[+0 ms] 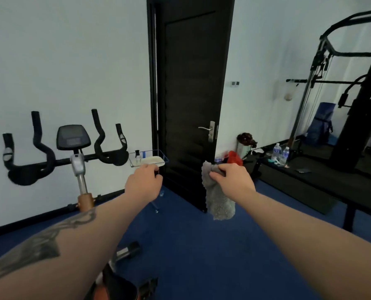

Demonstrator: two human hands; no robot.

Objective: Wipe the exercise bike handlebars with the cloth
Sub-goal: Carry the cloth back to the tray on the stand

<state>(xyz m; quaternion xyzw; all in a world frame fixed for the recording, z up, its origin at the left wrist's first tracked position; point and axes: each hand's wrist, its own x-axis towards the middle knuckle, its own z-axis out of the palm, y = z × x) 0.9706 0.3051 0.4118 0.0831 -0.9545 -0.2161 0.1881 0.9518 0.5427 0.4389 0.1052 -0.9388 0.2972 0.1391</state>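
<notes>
**Grey cloth held up beside the door, handlebars untouched**

In the head view, a grey cloth (218, 198) is pinched at its top edge by the right hand (230, 177), thumb and fingers curled around a bunched corner, so that the rest of the fabric hangs freely below the hand in front of a dark door (191, 87). The left hand (143, 184) is extended forward with its fingers curled downward at the near edge of a small clear tray (165, 159); whether anything is gripped there cannot be told, as the fingertips are hidden behind the back of the hand. A small spray bottle (137, 156) and a pale folded item are seen in the tray.

The exercise bike handlebars (44, 152) are seen to the left, well apart from the cloth, against a white wall. Four black padded grips rise from a horizontal bar, with a console (72, 137) mounted between the inner pair above a silver stem (79, 169). Neither hand is touching the handlebars.

On the blue floor (191, 245), a dark dumbbell (127, 250) lies below the left forearm. To the right, a black weight rack (349, 87) is reflected or standing beside a low dark platform on which water bottles (280, 154) are placed. A red bag (234, 158) sits just beyond the right hand.
</notes>
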